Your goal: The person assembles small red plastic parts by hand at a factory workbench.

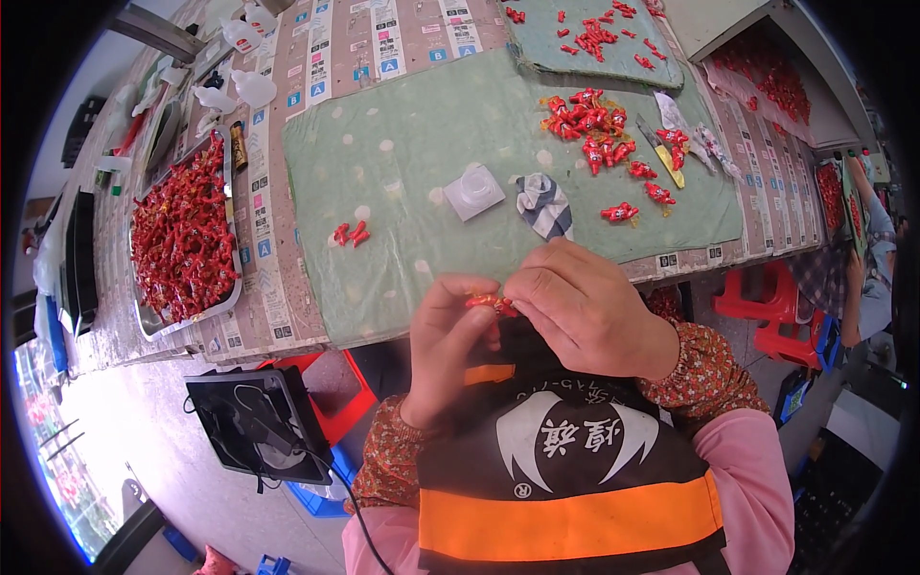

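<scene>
Close to my body, just off the table's near edge, my left hand (448,331) pinches a small red figurine (491,304) with yellow bits on it. My right hand (586,309) is closed at the figurine's right end, its thumb and fingertips pressed together there. The fingers cover much of the piece. Beyond my hands on the green mat (412,259) lie a blue-and-white checked cloth (544,205) and a white square holder with a round clear cup (473,192). Two red pieces (352,234) lie to the left. A loose pile of red figurines (586,120) sits at the far right.
A metal tray (233,182) heaped with red figurines stands at the left. A yellow cutter knife (663,153) and crumpled white cloth (711,151) lie right of the pile. White squeeze bottles (253,88) are far left. A second mat (613,59) holds more pieces. Red stools (757,295) stand below.
</scene>
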